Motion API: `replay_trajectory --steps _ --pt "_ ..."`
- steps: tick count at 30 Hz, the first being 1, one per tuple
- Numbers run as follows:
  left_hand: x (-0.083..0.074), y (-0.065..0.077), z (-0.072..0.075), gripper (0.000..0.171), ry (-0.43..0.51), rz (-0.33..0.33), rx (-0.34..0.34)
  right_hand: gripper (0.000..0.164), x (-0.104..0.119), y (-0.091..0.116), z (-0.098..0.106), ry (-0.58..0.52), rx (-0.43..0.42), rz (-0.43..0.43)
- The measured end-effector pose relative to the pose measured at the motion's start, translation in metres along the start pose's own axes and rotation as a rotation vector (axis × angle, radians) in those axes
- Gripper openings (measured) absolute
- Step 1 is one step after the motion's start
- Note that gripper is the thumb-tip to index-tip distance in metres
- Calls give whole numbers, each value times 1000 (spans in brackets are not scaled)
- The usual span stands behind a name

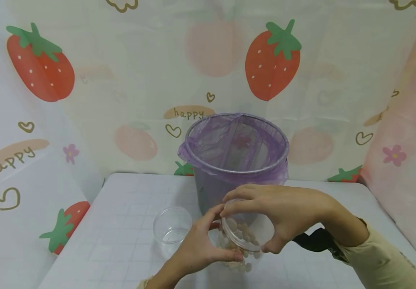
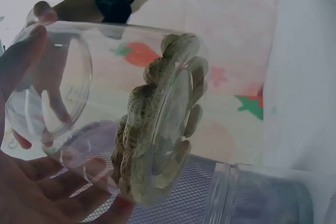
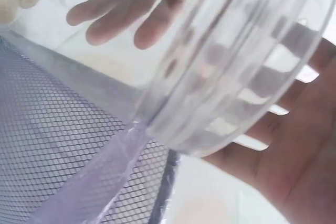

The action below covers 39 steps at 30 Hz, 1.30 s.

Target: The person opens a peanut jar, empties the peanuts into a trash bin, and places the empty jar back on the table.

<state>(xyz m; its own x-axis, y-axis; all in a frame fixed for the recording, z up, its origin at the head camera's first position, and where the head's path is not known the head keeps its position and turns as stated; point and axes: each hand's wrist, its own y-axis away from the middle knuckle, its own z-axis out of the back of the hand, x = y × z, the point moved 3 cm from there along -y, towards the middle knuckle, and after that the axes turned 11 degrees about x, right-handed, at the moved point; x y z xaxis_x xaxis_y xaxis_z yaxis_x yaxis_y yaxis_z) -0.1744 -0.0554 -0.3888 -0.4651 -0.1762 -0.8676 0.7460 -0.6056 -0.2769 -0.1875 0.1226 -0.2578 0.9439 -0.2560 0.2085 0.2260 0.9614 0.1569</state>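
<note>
My left hand [image 1: 200,247] grips a clear plastic jar [image 2: 105,95] around its side, thumb on one side and fingers on the other. Unshelled peanuts [image 2: 137,111] lie at the jar's base, and show through the clear plastic in the head view. At the jar's mouth, my right hand [image 1: 284,208] holds a clear round plastic piece [image 3: 226,72] by its rim, fingers spread over the far edge and thumb on the near edge. Whether this piece is a lid or a cup, I cannot tell. Both hands are in front of the bin.
Just behind the hands stands a mesh bin [image 1: 209,190] lined with a purple plastic bag [image 1: 208,146]. Another clear plastic container [image 1: 172,230] stands left of it on the white table [image 1: 121,233]. Strawberry-printed cloth [image 1: 139,72] hangs behind and at both sides.
</note>
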Motion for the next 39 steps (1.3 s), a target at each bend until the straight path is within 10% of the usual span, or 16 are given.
replay_trajectory --steps 6,17,39 --pt "1 0 3 91 1 -3 3 74 -4 -1 -4 -78 -20 45" --pt "-5 3 1 95 -136 122 -206 83 4 -7 -12 -76 -120 -434" --pt "1 6 9 91 0 75 -126 81 -6 26 10 -7 -267 -316"
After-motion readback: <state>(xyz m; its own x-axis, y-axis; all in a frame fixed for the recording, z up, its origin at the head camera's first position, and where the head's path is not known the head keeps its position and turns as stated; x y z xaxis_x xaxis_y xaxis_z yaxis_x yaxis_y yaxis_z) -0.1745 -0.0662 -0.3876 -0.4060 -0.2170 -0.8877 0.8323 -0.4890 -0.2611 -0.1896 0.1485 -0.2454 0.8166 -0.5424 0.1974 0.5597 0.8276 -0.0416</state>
